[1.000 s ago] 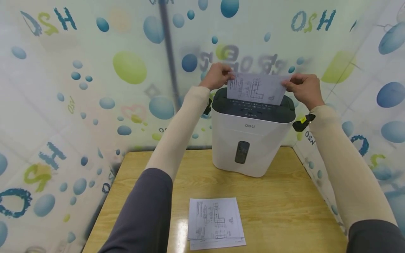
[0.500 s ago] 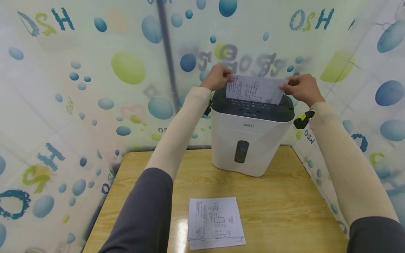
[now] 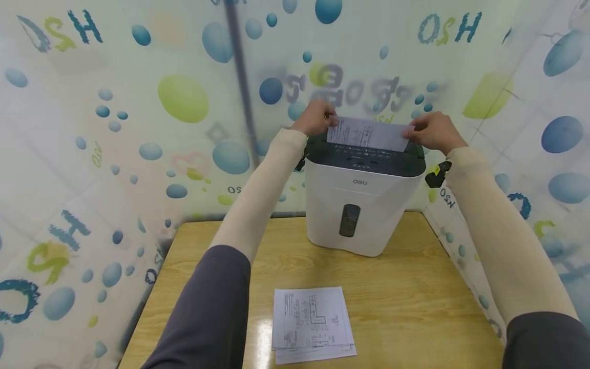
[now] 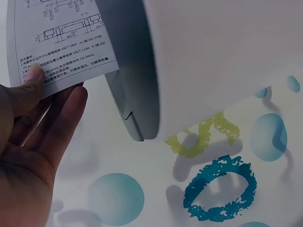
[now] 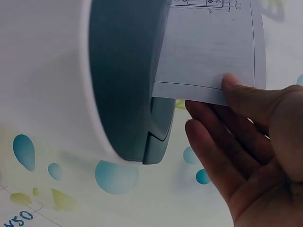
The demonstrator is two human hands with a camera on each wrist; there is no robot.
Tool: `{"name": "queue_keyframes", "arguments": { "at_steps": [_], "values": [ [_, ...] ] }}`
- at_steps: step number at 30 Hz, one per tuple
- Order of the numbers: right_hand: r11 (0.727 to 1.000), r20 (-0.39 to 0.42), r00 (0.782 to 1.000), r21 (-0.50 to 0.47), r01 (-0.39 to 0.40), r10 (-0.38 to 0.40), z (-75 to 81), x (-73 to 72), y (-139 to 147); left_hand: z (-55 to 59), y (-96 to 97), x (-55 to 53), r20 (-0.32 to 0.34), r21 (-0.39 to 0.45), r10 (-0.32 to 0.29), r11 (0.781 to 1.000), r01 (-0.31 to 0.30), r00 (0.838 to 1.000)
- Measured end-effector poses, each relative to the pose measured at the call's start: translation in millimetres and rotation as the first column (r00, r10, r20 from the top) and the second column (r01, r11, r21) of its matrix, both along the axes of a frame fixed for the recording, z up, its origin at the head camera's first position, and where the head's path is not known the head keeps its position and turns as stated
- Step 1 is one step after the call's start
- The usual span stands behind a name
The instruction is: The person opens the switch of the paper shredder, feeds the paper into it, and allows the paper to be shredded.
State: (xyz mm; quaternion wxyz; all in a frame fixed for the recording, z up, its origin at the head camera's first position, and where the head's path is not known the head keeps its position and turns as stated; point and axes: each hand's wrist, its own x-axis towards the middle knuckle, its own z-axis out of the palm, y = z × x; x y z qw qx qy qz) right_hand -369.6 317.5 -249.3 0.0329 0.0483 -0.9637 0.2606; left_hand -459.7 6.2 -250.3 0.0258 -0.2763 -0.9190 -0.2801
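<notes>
Presently held: one white paper sheet (image 3: 366,134) printed with black line drawings, standing upright in the top of the machine, its lower edge out of sight inside.
Left hand: the person's bare left hand (image 3: 315,119), at the sheet's left edge; thumb on the printed face, other fingers (image 4: 71,105) behind, paper pinched between.
Right hand: the bare right hand (image 3: 435,132), at the sheet's right edge, likewise grasping the paper, thumb in front and fingers (image 5: 207,142) behind.
Machine: white plastic paper shredder (image 3: 359,197) marked "deli", upright toward the far edge of the bench; a tall dark rounded window (image 3: 350,220) in its front.
Machine top: dark grey-green plastic lid (image 3: 364,158) with small pale markings, just below the hands.
Loose paper: small overlapping pile of white printed sheets (image 3: 313,320), flat on the near part of the bench, well apart from the shredder; the underlying one shows along the near edge.
Bench: yellow-brown wood-grain surface (image 3: 415,292), glossy by the pile.
Clothing: cream forearm sleeves (image 3: 262,189) below dark upper sleeves (image 3: 203,312).
Backdrop: pale wall (image 3: 184,100) with blue and green ovals and lettering.
</notes>
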Motion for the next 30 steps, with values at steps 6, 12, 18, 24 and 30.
{"name": "queue_keyframes", "arguments": {
  "at_steps": [6,12,18,24,30],
  "values": [
    [1.0,-0.005,1.0,0.02,-0.005,0.005,-1.6,2.1,-3.4,-3.8,-2.7,-0.1,0.016,-0.036,-0.002,0.999,0.003,1.0],
    [0.999,-0.005,1.0,0.031,-0.02,0.02,-2.2,2.7,-9.7,-5.6,-7.2,5.8,0.039,-0.033,-0.022,0.999,0.023,0.999],
    [0.999,0.019,0.999,0.029,-0.038,0.038,2.7,5.8,-16.2,-2.3,-12.0,9.1,0.089,-0.044,-0.02,0.999,0.024,0.996],
    [0.998,0.038,0.998,0.03,-0.046,0.045,7.0,8.4,-18.3,3.0,-16.8,8.1,0.123,-0.065,-0.014,0.998,0.022,0.992],
    [0.999,0.035,0.999,0.023,-0.035,0.035,7.1,13.0,-17.0,4.7,-22.3,10.1,0.115,-0.062,0.018,0.998,-0.011,0.993]
  ]
}}
